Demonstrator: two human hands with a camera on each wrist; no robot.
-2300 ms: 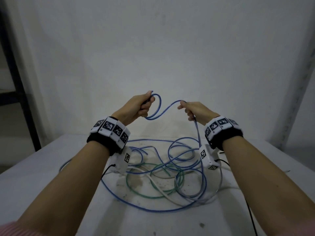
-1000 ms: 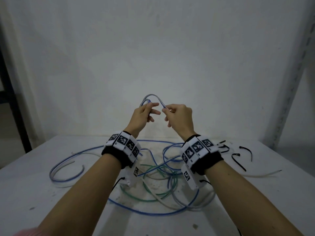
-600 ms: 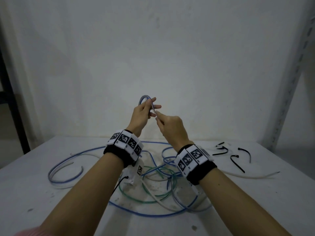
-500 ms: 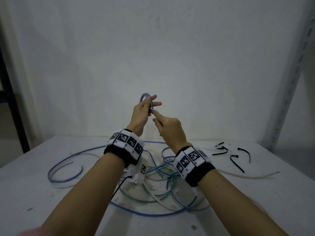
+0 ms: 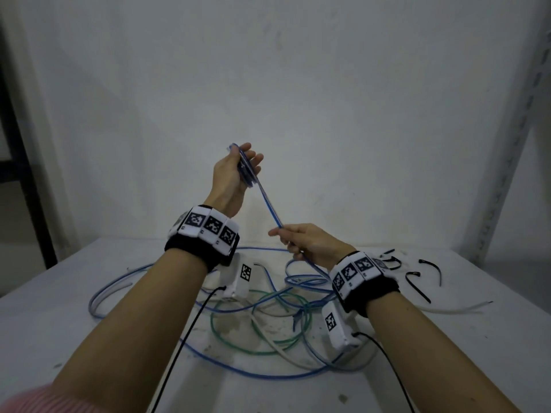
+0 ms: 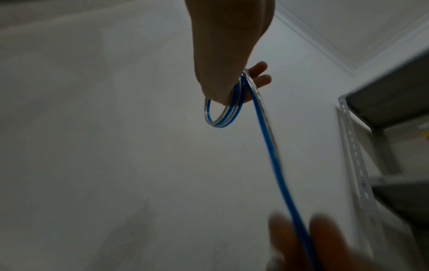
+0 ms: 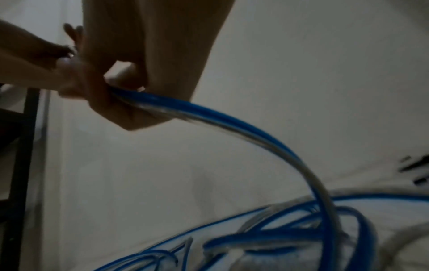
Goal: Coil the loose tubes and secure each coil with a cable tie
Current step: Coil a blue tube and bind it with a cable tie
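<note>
A: Start at the left. What is the left hand (image 5: 235, 177) doing?

B: It is raised above the table (image 5: 53, 317), fingers and thumb curled round a small coil (image 6: 220, 117) of the blue tube (image 5: 269, 208), a few turns stacked together. The fingertips (image 6: 261, 73) stick out past the turns.

A: And the tube itself?

B: Clear wall with a blue stripe. From the coil one strand slants down and rightward, pulled straight, to the right hand (image 5: 310, 242).

A: How does that hand hold it?

B: Thumb and fingers pinch the strand, the other fingers curled round it. Below the hand the tube bends down in an arc (image 7: 267, 139) to the tabletop.

A: What lies there?

B: The rest of the blue tube in loose loops, tangled with a green tube (image 5: 259, 348) and a whitish one (image 5: 286, 351). Farther right, black cable ties (image 5: 417, 281) lie scattered, well apart from both hands.
</note>
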